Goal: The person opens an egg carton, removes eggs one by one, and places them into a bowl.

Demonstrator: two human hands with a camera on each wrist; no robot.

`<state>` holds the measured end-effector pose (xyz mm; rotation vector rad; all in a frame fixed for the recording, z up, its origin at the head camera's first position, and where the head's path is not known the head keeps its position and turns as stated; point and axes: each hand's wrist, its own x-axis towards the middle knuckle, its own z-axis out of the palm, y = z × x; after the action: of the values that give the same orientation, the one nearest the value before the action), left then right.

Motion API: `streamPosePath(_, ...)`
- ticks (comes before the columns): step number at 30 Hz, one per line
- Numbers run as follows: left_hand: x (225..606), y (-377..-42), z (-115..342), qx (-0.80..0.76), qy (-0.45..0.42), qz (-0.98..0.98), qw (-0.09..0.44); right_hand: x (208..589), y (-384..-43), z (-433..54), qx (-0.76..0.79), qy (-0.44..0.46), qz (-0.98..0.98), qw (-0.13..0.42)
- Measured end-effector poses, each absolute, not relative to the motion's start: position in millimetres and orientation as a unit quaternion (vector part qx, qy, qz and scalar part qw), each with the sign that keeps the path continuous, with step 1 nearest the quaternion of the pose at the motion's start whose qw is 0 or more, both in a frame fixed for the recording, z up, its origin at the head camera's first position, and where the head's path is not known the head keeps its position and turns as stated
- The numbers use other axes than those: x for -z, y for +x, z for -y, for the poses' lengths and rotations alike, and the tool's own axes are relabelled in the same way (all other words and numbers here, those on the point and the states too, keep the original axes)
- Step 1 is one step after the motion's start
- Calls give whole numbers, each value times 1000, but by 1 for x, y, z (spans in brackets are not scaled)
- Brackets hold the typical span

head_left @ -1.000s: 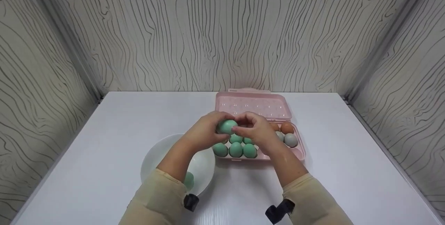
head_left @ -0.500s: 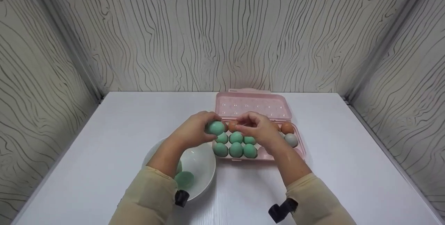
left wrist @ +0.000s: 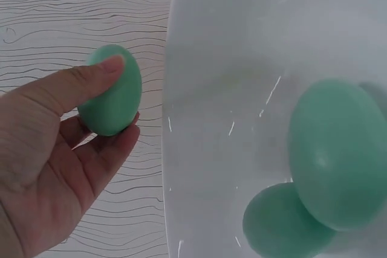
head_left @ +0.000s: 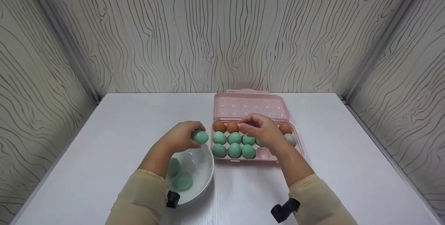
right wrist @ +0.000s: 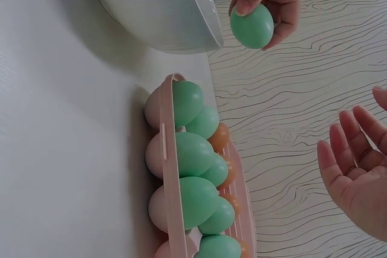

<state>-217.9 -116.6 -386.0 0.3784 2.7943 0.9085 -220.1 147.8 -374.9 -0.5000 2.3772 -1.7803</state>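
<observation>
Wood-grain-patterned panel (head_left: 222,33) behind, white table (head_left: 128,124) below. Left hand (head_left: 179,138) grips a pale green egg (head_left: 200,137), thumb on one side, fingers on the other; egg raised near the far right rim of the white bowl (head_left: 208,171), not touching it. One second ago both hands met at this egg over the box; half a second ago the left hand had it over the box's left end. Now it is left of the box altogether.

Right hand (head_left: 262,133): fingers loosely bent and relaxed, above the back rows of the pink egg box (head_left: 240,160). Little shift there since the half-second mark, but now well apart from the left hand.

Two green eggs (head_left: 182,181) lie in the bowl, side by side; a second ago the left forearm covered most of this pair. Box lid (head_left: 250,106) tipped back, as before. Two brown eggs (head_left: 232,127) at the back row's left end, both in plain sight now; six green eggs (head_left: 234,150) in the two rows before them. Pale grey egg (head_left: 289,139) at right.
</observation>
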Motion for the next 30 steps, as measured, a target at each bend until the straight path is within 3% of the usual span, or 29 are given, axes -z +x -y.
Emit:
streamPosePath(23, 396, -215, 112, -188, 69, -953, 228, 373, -222, -155, 588, -146, -792, 79)
streamPosePath(30, 395, -214, 108, -166, -3, -948, 272, 373, -222, -155, 581, -150, -795, 83)
